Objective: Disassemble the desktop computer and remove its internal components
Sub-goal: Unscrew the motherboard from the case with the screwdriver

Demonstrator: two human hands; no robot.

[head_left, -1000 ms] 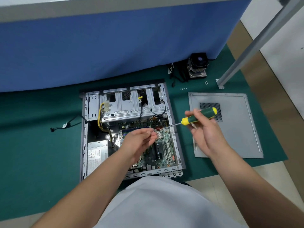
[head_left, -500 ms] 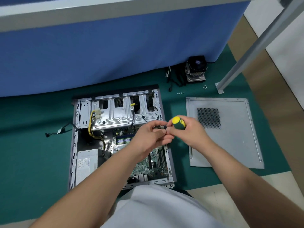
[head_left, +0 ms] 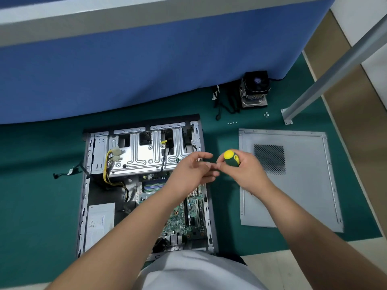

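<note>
The open desktop case [head_left: 83,195] lies flat on the green mat, showing its motherboard [head_left: 188,222], a silver drive cage [head_left: 142,155] and the power supply [head_left: 100,220]. My right hand [head_left: 249,172] grips the green and yellow screwdriver [head_left: 231,158] by its handle, just right of the case's top right corner. The shaft points toward my left hand [head_left: 192,172] and is hidden. That hand hovers over the case with thumb and fingers loosely apart, fingertips by my right hand's fingers; it is blurred.
The removed side panel [head_left: 293,195] lies right of the case. A CPU cooler [head_left: 254,91] with black cables sits at the back, loose screws [head_left: 232,123] near it. A loose cable [head_left: 67,171] lies left. A blue partition [head_left: 146,70] and a metal leg [head_left: 335,65] bound the mat.
My right hand swung the screwdriver round so its yellow end faces me, and both hands rose from the motherboard to the case's top right corner. My left fingers have loosened from a pinch.
</note>
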